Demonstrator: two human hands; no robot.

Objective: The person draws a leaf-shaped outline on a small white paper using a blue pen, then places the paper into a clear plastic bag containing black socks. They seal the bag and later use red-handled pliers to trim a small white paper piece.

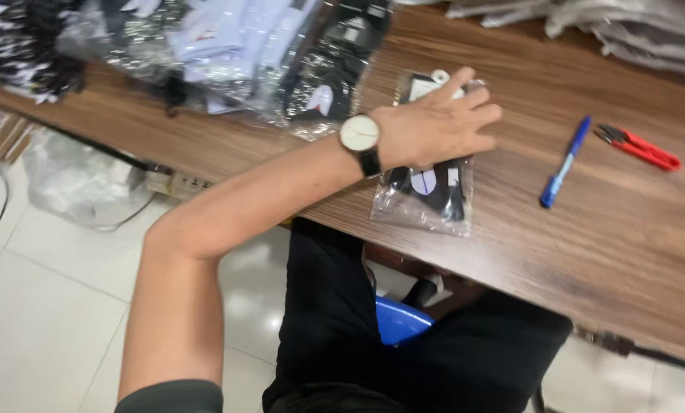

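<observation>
My left hand (434,122) lay flat, fingers spread, pressing on a clear packet (426,191) of dark cloth near the worktop (587,245) edge; it gripped nothing. My right hand was out of view. A blue pen (564,162) and red snips (639,145) lay to the right, well apart, with a heap of packets (228,53) behind

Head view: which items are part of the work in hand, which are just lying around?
In hand:
left hand, flat on the clear plastic packet of dark goods
heap of similar packets beside it

Lying about:
blue pen
red snips
grey stack at the table's far edge
</observation>
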